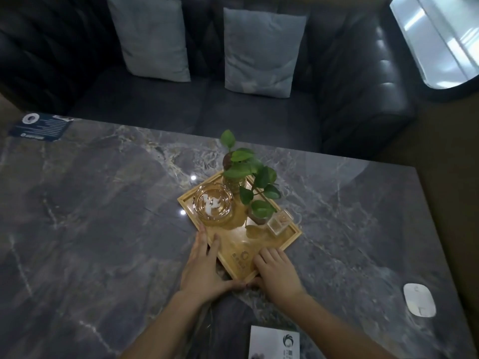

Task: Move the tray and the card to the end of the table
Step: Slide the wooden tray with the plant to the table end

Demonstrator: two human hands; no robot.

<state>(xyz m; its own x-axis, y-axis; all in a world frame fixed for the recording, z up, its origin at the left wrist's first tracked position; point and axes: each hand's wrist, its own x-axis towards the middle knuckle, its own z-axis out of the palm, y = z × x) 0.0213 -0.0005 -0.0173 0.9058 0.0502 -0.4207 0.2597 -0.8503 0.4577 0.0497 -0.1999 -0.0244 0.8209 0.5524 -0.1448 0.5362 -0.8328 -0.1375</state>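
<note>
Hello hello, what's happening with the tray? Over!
Left hand and right hand gripping wooden tray at near corner. White card untouched, near edge. Path clear.

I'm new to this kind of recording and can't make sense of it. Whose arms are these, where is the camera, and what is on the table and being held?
There is no machine here. A person wears one wide-angle camera on the head, looking forward and down, so the two bare arms coming in from the bottom are their own.

The left hand and right hand grip the near corner of a wooden tray, which sits turned diagonally on a dark marble table. On the tray stand a glass ashtray, a leafy plant in a glass vase and a small clear box.

Also on the table: a white card at the near edge, a dark leaflet at the far left corner, and a white oval device on the right. Behind is a dark sofa with two grey cushions.
</note>
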